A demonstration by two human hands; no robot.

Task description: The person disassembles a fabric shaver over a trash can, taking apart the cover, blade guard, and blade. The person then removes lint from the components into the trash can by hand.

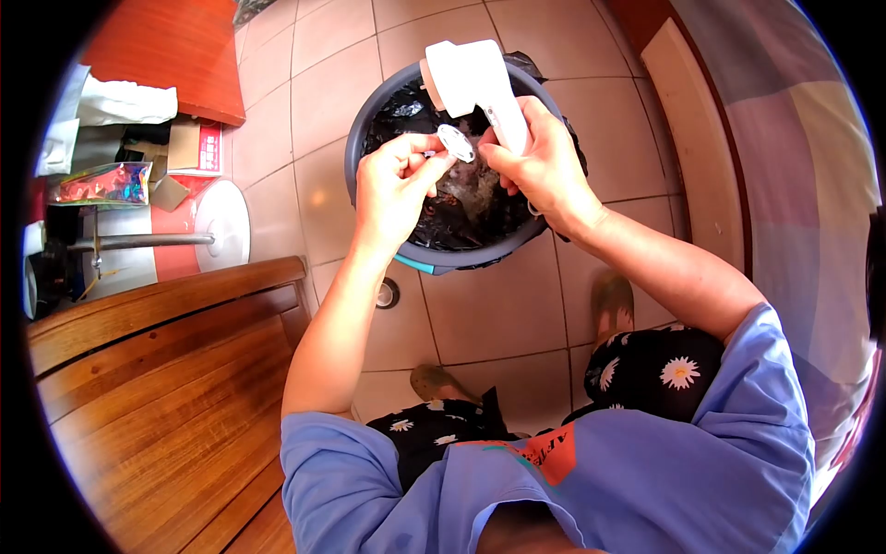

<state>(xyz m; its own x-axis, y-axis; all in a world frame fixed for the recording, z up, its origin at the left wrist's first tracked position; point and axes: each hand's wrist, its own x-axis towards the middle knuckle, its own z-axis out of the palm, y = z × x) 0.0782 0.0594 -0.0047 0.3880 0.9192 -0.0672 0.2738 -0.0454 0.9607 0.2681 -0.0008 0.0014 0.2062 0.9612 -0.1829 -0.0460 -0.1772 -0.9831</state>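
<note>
My left hand pinches a small round white cover with openings in it between thumb and fingers. My right hand is wrapped around the handle of a white handheld device, which looks like a fabric shaver. Its wide round head points up and to the left. Both hands are above a round grey trash bin lined with a black plastic bag. Greyish fluff and other waste lie inside the bin, partly hidden by my hands.
A wooden chair or bench stands at the lower left. Boxes and bags crowd the left side beside a round white base. A checked bedspread hangs along the right. Beige tiles cover the floor, with a drain near the bin.
</note>
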